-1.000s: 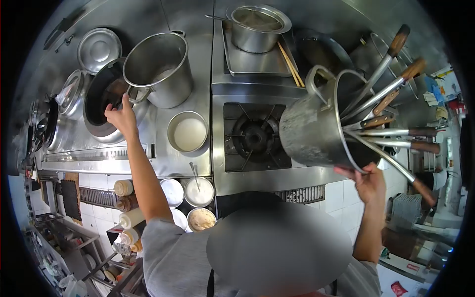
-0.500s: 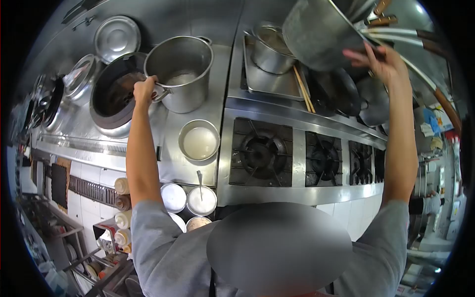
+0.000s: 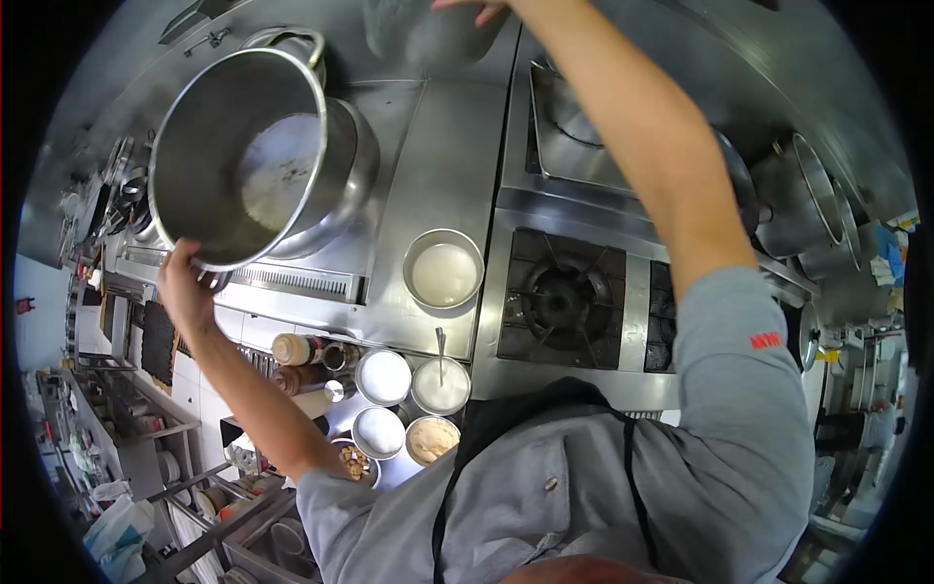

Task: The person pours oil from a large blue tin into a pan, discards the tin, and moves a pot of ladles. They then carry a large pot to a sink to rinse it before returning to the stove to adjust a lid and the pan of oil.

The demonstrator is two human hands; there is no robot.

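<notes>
My left hand (image 3: 189,284) grips the lower handle of a large steel pot (image 3: 209,136) at the upper left. The pot is tilted so that its inside and stained bottom show. Behind it stands a round steel vessel (image 3: 355,180). At the top edge, my right hand (image 3: 477,10) is mostly cut off, with some fingers against a blurred grey metal pot (image 3: 423,34); its grip cannot be made out. On the counter sits a small steel pot (image 3: 444,270) of cloudy pale liquid.
Gas burners (image 3: 561,300) lie right of the counter. A steel tray (image 3: 574,161) holds a pot behind them. Several bowls, one with white contents (image 3: 383,378), and bottles (image 3: 292,348) stand near my left forearm. More pots (image 3: 798,190) lean at the right.
The large steel pot has moved left from the counter and tilted, held by my left hand. My right hand has carried the other pot leftward from the upper right. The view has shifted.
</notes>
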